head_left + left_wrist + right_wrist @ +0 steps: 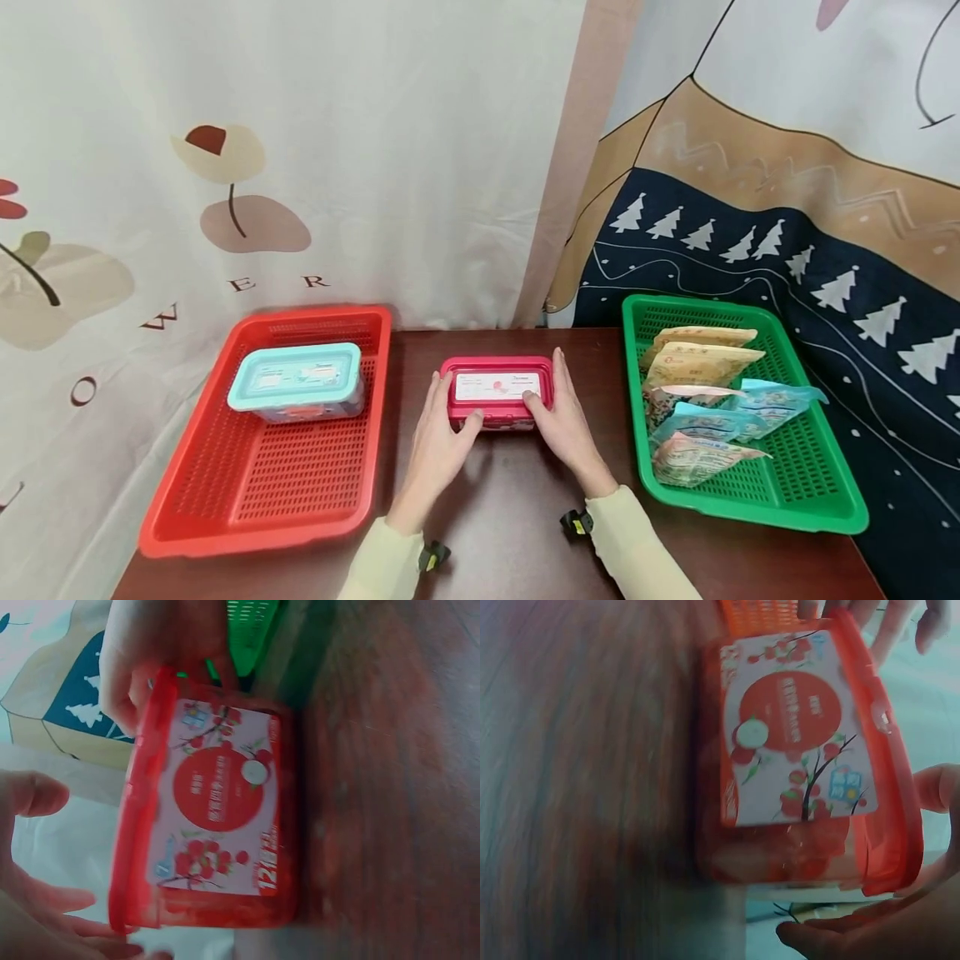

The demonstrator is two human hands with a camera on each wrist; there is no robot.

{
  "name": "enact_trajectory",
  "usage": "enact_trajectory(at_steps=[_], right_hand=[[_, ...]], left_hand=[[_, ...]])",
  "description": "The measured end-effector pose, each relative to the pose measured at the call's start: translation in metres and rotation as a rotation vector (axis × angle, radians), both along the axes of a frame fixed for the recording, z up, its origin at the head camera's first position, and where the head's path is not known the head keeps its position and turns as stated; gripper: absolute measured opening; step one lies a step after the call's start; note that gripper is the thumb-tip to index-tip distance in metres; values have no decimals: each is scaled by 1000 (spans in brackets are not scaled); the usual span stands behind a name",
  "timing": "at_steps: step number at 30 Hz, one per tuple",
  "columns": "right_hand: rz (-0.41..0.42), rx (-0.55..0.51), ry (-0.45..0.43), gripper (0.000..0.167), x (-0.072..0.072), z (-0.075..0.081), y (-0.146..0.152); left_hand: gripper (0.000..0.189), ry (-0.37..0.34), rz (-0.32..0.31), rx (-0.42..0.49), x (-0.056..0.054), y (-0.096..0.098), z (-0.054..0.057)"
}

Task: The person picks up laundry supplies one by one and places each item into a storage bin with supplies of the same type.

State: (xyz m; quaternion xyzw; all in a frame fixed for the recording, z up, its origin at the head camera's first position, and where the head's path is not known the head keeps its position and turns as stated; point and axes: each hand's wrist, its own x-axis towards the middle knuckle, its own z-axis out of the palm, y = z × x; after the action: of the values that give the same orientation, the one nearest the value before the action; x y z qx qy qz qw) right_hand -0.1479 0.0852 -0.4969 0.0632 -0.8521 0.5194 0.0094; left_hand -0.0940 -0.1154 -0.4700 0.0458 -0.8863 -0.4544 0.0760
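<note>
A pink-red lidded plastic box (501, 410) with a white label on its lid stands on the table between the two hands. In both wrist views its front shows a label with red berries and a red circle (217, 787). My left hand (437, 442) is at the box's left side, fingers extended, the thumb near the front edge of the lid. Along the right side lies my right hand (566, 425), its fingers straight and its thumb over the lid's right part. Neither hand has its fingers curled round the box.
On the left stands a red basket (300, 521) holding a box with a light blue lid (296, 375). A green basket (817, 450) with several snack-like pouches (705, 367) is on the right. Behind the brown table (510, 533) hang patterned curtains (420, 167).
</note>
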Motion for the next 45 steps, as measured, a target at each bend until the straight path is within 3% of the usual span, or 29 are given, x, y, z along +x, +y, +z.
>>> enact_trajectory(at_steps=[7, 15, 20, 29, 41, 45], right_hand=[[-34, 50, 30, 80, 7, -4, 7], [-28, -44, -18, 75, 11, -8, 6], [-31, -93, -68, 76, 13, -7, 2], [-40, -115, -74, 75, 14, -7, -1], [-78, -139, -50, 73, 22, -7, 0], [-83, -144, -51, 73, 26, -4, -1]], left_hand=[[81, 89, 54, 73, -4, -2, -9], [78, 75, 56, 117, -19, -5, -28], [78, 43, 31, 177, -20, -6, -35], [76, 36, 58, 208, -19, -2, -32], [66, 67, 181, 260, -11, 4, -28], [65, 77, 198, 234, -8, 3, -24]])
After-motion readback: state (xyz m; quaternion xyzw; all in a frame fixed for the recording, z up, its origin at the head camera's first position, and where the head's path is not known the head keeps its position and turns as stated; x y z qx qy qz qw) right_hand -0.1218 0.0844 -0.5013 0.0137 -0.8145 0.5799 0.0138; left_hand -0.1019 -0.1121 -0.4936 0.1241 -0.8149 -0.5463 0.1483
